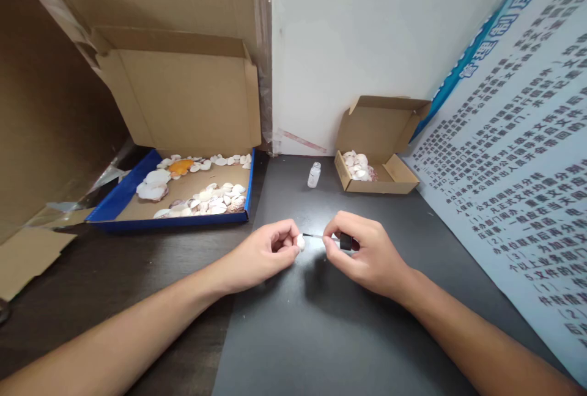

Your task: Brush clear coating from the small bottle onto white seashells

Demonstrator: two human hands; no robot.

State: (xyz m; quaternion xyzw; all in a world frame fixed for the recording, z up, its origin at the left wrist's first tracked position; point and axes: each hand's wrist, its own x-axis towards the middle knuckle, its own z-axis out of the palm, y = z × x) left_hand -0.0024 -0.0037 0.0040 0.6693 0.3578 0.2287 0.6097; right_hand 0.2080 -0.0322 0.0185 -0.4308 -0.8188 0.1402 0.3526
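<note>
My left hand [269,249] pinches a small white seashell [301,242] between thumb and fingertips, just above the dark grey counter [275,335]. My right hand [362,252] pinches a thin-stemmed applicator brush with a black cap [345,241], its tip at the shell. Beyond them I see a small clear glass bottle [314,175] standing uncapped, near an open brown cardboard box [380,187] of shells.

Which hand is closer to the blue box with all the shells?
Left. The left hand is off the near right corner of the blue box; the right hand, holding a black-capped wand, is farther to the right.
</note>
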